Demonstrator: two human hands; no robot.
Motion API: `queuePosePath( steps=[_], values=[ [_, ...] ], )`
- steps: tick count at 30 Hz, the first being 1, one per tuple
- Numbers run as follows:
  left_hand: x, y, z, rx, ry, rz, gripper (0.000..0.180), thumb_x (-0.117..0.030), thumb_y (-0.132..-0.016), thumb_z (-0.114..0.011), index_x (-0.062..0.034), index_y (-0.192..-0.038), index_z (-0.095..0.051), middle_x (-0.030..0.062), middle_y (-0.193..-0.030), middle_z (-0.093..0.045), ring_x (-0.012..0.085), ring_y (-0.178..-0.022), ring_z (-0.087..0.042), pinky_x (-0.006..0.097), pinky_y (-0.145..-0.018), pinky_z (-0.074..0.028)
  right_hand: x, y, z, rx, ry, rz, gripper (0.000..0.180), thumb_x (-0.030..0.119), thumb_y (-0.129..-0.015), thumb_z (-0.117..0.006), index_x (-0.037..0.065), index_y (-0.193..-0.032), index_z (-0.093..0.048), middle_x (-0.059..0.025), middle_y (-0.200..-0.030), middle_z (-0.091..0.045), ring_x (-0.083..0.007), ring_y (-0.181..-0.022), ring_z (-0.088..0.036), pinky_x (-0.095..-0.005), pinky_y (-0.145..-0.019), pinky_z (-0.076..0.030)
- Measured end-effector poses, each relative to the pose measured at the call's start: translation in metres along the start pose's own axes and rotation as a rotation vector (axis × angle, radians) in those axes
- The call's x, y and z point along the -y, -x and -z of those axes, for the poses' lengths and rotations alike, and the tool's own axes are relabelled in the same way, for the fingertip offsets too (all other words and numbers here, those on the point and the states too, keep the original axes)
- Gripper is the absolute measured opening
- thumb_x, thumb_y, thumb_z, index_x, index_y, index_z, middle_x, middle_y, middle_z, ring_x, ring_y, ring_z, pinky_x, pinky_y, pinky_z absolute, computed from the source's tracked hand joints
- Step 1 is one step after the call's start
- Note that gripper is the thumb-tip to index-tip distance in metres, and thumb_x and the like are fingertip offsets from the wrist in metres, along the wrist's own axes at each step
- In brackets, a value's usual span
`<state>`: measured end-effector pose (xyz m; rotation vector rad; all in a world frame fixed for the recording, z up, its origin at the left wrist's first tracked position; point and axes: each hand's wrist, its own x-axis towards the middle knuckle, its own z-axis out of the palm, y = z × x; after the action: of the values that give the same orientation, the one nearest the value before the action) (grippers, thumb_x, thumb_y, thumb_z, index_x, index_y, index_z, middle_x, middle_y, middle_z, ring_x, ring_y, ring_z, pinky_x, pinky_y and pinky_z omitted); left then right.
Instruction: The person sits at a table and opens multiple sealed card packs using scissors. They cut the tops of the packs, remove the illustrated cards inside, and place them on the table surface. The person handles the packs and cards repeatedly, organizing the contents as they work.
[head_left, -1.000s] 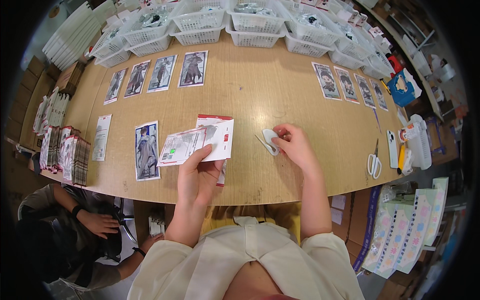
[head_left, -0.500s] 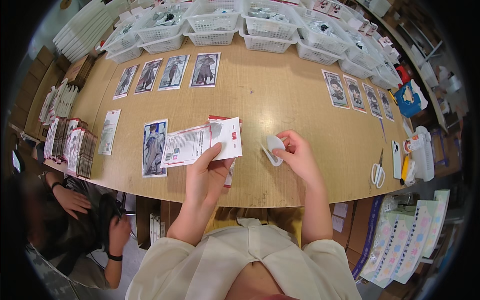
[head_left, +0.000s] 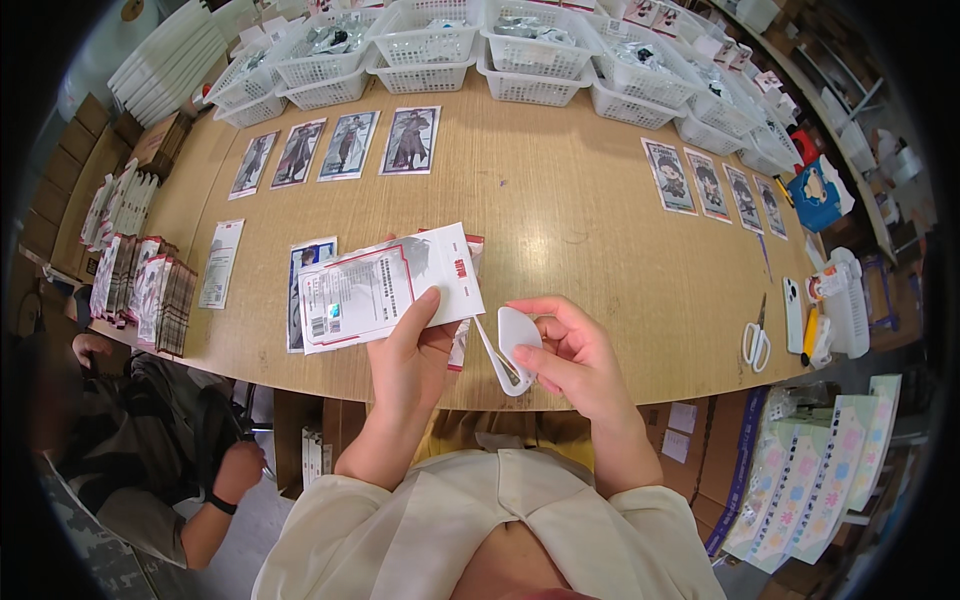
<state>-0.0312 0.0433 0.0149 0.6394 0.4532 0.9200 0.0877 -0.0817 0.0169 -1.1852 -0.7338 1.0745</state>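
The left hand (head_left: 412, 345) is grasping a flat white packet (head_left: 375, 285), with the thumb pressed on its upper face and the other fingers underneath. The right hand (head_left: 570, 355), just beside it, is pinching a white plastic tool (head_left: 518, 338) between thumb and fingers; the thin arm of this tool points up to the lower right corner of the packet, but whether they touch I cannot tell. Behind the left hand and the packet, a red-edged packet (head_left: 461, 345) is partly visible. To the left of the left hand, a blue-edged picture card (head_left: 313, 254) is partly covered by the white packet. Farther left from this hand stand stacked packets (head_left: 160, 300). Well to the right of the right hand lie scissors (head_left: 757, 347). Ahead of both hands, white baskets (head_left: 535, 55) stand on the wooden table (head_left: 600, 240)
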Motion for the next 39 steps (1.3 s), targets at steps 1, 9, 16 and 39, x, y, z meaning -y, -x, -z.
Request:
queuePosePath(
  steps=[1, 9, 16, 39],
  values=[
    [0.0, 0.001, 0.0, 0.003, -0.005, -0.004, 0.055, 0.005, -0.085, -0.046, -0.0076, -0.136, -0.03, 0.0145, -0.124, -0.047, 0.0257, -0.105, -0.056, 0.038, -0.085, -0.05, 0.0, 0.0, 0.0, -0.017, -0.011, 0.0, 0.034, 0.006, -0.085, -0.059, 0.003, -0.117, -0.049, -0.0032, -0.081, -0.061, -0.0013, -0.052, -0.042, -0.0172, -0.043, -0.031],
    [0.001, 0.003, -0.003, 0.002, 0.027, -0.018, 0.057, 0.006, -0.084, -0.046, -0.0093, -0.136, -0.03, 0.013, -0.124, -0.047, 0.0236, -0.106, -0.055, 0.038, -0.085, -0.05, 0.004, 0.008, -0.002, -0.014, -0.016, -0.037, 0.032, 0.005, -0.085, -0.059, 0.003, -0.115, -0.048, -0.0034, -0.077, -0.061, -0.0017, -0.05, -0.041, -0.0176, -0.042, -0.03],
    [0.003, 0.006, 0.0, 0.005, -0.017, -0.03, 0.052, 0.004, -0.085, -0.047, -0.0057, -0.133, -0.033, 0.0136, -0.121, -0.049, 0.023, -0.105, -0.055, 0.037, -0.084, -0.051, 0.0, 0.007, 0.001, -0.021, -0.008, -0.044, 0.031, 0.006, -0.085, -0.059, 0.003, -0.114, -0.049, -0.0034, -0.076, -0.061, -0.0024, -0.049, -0.041, -0.018, -0.042, -0.03],
    [0.018, 0.013, 0.0, -0.062, 0.039, 0.067, 0.041, -0.004, -0.086, -0.055, -0.0041, -0.124, -0.04, 0.0095, -0.112, -0.054, 0.0188, -0.094, -0.06, 0.033, -0.074, -0.054, -0.015, 0.008, -0.009, -0.159, 0.072, 0.174, 0.028, 0.007, -0.089, -0.054, 0.001, -0.115, -0.047, 0.0008, -0.073, -0.058, -0.0007, -0.063, -0.048, -0.0171, -0.054, -0.038]
  ],
)
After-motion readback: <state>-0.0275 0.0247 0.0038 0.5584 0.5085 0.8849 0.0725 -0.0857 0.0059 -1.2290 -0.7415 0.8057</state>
